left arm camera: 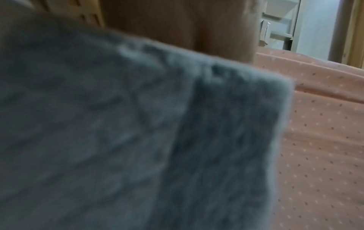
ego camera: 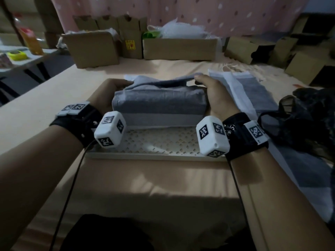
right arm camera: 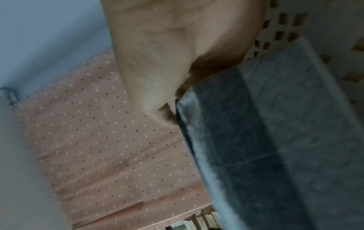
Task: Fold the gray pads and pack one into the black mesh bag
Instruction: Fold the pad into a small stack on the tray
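Note:
A gray pad (ego camera: 159, 100) lies partly folded on a white perforated tray (ego camera: 159, 144) in front of me. My left hand (ego camera: 110, 89) grips the pad's left end, and my right hand (ego camera: 212, 91) pinches its raised far edge on the right. The pad's upper flap is lifted between both hands. Close up, the gray pad (left arm camera: 138, 132) fills the left wrist view. In the right wrist view my right hand (right arm camera: 167, 62) pinches the gray pad (right arm camera: 265, 124) at its corner. The black mesh bag (ego camera: 304, 120) lies crumpled at the right. More gray pads (ego camera: 253, 93) lie flat beside it.
Several cardboard boxes (ego camera: 179, 48) line the far edge of the peach-covered surface (ego camera: 163, 187). A side table (ego camera: 20, 57) with a yellow tape roll stands at the far left. A pink dotted curtain (ego camera: 181, 13) hangs behind.

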{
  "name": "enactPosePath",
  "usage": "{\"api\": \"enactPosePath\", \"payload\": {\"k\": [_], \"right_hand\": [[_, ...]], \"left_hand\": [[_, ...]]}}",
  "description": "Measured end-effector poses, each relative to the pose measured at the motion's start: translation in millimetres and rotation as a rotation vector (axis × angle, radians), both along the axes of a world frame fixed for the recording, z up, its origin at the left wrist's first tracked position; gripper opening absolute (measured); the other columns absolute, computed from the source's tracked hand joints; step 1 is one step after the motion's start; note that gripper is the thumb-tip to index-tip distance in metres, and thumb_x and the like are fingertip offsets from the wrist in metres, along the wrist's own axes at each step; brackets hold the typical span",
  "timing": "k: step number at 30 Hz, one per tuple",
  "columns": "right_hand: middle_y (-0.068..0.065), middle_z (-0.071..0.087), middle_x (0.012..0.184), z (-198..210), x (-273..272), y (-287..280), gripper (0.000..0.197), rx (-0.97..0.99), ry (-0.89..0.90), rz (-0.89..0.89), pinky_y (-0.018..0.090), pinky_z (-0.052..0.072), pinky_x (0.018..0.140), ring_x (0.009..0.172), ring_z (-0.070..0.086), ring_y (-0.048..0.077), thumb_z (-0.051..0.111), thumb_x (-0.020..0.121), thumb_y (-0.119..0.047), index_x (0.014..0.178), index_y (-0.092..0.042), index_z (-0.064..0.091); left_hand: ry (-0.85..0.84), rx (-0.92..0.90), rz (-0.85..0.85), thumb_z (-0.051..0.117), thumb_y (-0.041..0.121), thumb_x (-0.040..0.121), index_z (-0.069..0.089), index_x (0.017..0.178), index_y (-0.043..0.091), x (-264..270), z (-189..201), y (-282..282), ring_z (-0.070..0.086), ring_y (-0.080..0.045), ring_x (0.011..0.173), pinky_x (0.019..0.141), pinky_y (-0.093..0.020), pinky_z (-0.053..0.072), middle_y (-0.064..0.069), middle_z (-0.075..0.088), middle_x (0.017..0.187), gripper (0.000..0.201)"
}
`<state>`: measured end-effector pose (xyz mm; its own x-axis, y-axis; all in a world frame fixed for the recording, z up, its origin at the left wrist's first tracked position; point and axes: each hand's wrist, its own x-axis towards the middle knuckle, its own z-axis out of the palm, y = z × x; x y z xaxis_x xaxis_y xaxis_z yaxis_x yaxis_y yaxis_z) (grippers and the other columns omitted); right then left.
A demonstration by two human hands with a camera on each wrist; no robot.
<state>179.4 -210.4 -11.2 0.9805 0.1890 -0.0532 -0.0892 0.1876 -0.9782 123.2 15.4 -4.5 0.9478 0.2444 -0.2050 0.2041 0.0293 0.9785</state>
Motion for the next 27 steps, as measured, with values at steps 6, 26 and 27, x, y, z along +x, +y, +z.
{"api": "enactPosePath", "payload": {"k": [6, 26, 27], "right_hand": [[0.005, 0.061, 0.069, -1.6, -2.8, -5.8, 0.013, -0.219, -0.072, -0.092, 0.012, 0.037, 0.038, 0.043, 0.058, 0.008, 0.063, 0.091, -0.018, 0.082, -0.008, 0.061], [0.009, 0.070, 0.083, 0.9, -7.8, -5.3, 0.025, -0.290, 0.021, 0.116, 0.022, 0.049, 0.049, 0.059, 0.066, 0.020, 0.058, 0.096, -0.032, 0.088, -0.012, 0.071], [0.014, 0.071, 0.090, 0.5, -8.0, -4.5, 0.025, -0.269, 0.027, 0.103, 0.024, 0.052, 0.052, 0.064, 0.068, 0.022, 0.059, 0.096, -0.032, 0.093, -0.011, 0.072]], "left_hand": [[0.203, 0.012, -0.065, 0.054, 0.021, 0.090, 0.068, 0.102, -0.001, 3.2, -16.5, 17.1, 0.064, -0.033, 0.070, 0.074, -0.036, 0.053, -0.017, 0.071, 0.088, 0.029], [-0.195, 0.026, -0.017, 0.051, -0.001, 0.097, 0.058, 0.128, 0.010, 10.8, -33.2, 32.6, 0.070, -0.029, 0.092, 0.081, -0.044, 0.059, -0.018, 0.069, 0.113, 0.033], [-0.203, -0.001, -0.005, 0.050, 0.001, 0.098, 0.058, 0.128, 0.009, 10.8, -32.5, 32.7, 0.070, -0.030, 0.092, 0.081, -0.044, 0.059, -0.018, 0.069, 0.112, 0.032]]}}
